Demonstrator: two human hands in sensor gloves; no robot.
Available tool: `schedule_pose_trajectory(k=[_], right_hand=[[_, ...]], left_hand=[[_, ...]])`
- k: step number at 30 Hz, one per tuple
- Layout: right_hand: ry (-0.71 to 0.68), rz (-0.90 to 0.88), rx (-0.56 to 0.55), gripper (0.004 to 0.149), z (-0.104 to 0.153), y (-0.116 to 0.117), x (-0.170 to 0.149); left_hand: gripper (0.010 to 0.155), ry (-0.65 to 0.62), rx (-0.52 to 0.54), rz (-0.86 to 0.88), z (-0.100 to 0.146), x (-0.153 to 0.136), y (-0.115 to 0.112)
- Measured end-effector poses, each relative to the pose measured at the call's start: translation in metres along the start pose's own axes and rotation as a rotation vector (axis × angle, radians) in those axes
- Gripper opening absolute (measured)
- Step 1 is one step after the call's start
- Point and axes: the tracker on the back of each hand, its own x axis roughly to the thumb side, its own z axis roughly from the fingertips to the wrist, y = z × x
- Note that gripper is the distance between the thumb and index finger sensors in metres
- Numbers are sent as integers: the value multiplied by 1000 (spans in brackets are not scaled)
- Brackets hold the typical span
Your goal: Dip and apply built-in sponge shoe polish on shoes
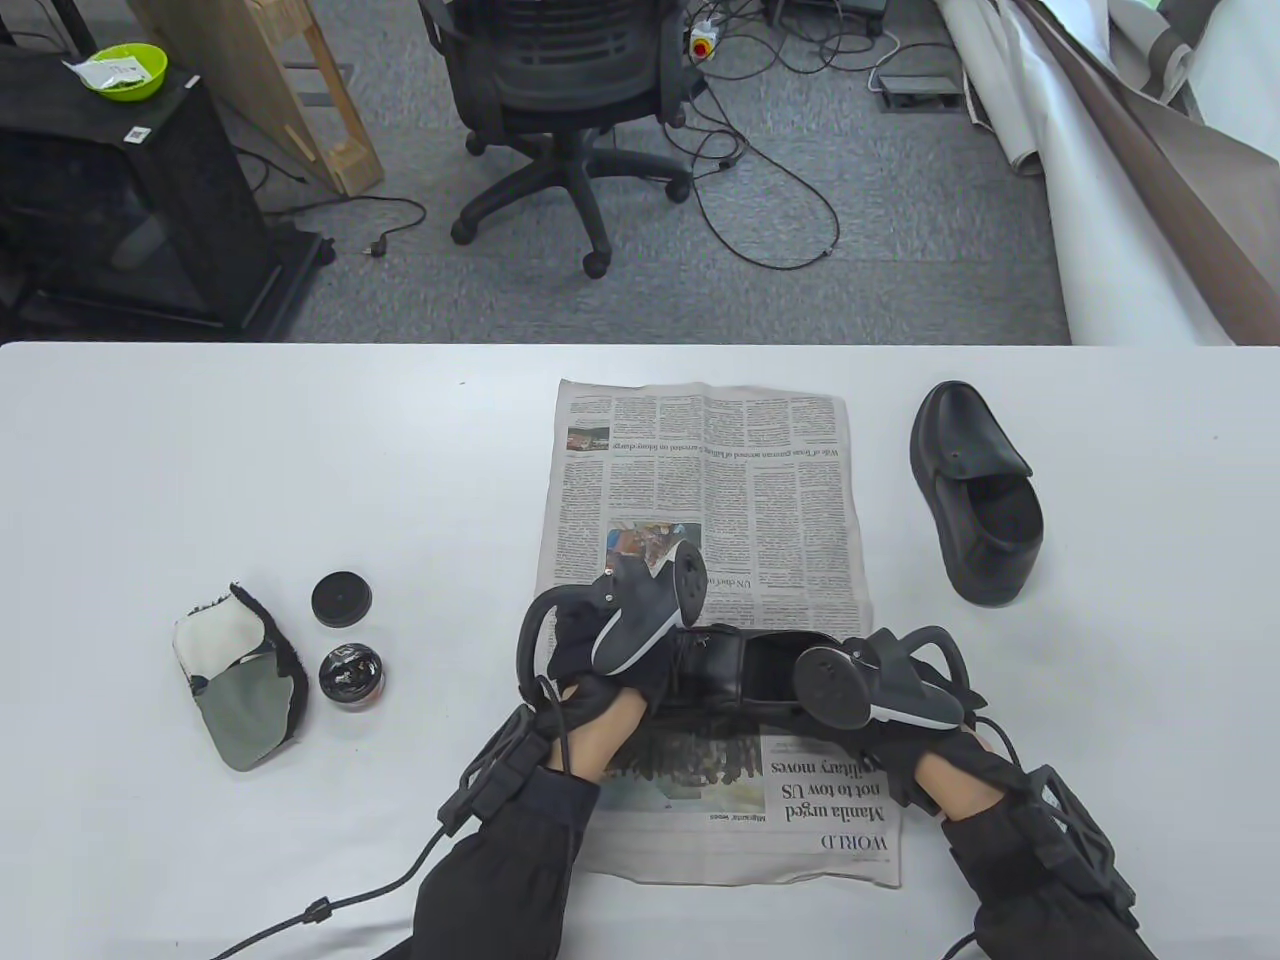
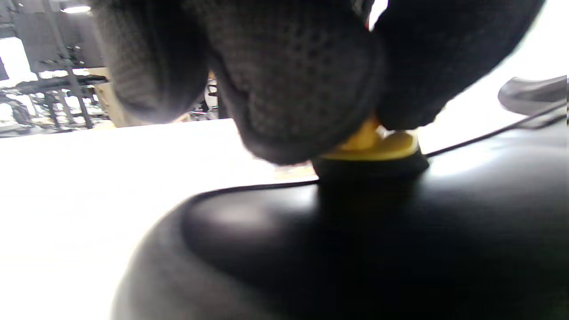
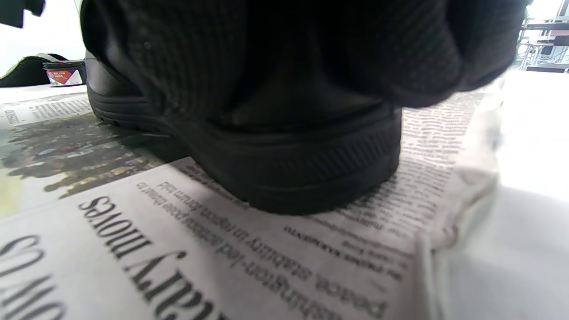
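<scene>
A black shoe [image 1: 745,672] lies sideways on the newspaper [image 1: 700,480] near the table's front edge. My left hand [image 1: 600,680] pinches a sponge applicator with a yellow holder [image 2: 378,146] and presses its black sponge [image 2: 369,171] on the shoe's toe [image 2: 311,249]. My right hand [image 1: 880,720] grips the shoe's heel [image 3: 311,169] and holds it on the paper. The open polish tin [image 1: 349,676] and its black lid [image 1: 341,598] sit to the left. A second black shoe [image 1: 975,495] stands at the right.
A grey and white cloth [image 1: 240,680] lies left of the tin. The tin also shows in the right wrist view [image 3: 64,73]. An office chair [image 1: 560,80] and cables are on the floor beyond the table's far edge.
</scene>
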Motion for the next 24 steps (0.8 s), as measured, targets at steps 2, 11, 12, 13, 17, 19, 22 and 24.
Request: schedule_pose_trajectory(k=[2, 11, 12, 13, 17, 19, 22, 24], right_hand=[[6, 7, -2, 38, 0, 0, 1], [12, 7, 0, 38, 0, 0, 1], [12, 7, 0, 38, 0, 0, 1], [12, 6, 1, 38, 0, 0, 1], [10, 3, 2, 38, 0, 0, 1], [8, 2, 2, 38, 0, 0, 0], [-2, -10, 3, 38, 0, 0, -1], [-2, -11, 3, 38, 0, 0, -1]], left_hand=[[50, 36, -19, -14, 1, -14, -1], [50, -12, -47, -10, 30, -31, 2], [50, -37, -65, 16, 36, -29, 2], [49, -77, -77, 38, 42, -25, 1], [50, -173, -95, 130, 60, -5, 3], [50, -209, -69, 177, 65, 5, 6], [49, -214, 13, 237, 69, 24, 13], [49, -204, 45, 223, 66, 31, 14]])
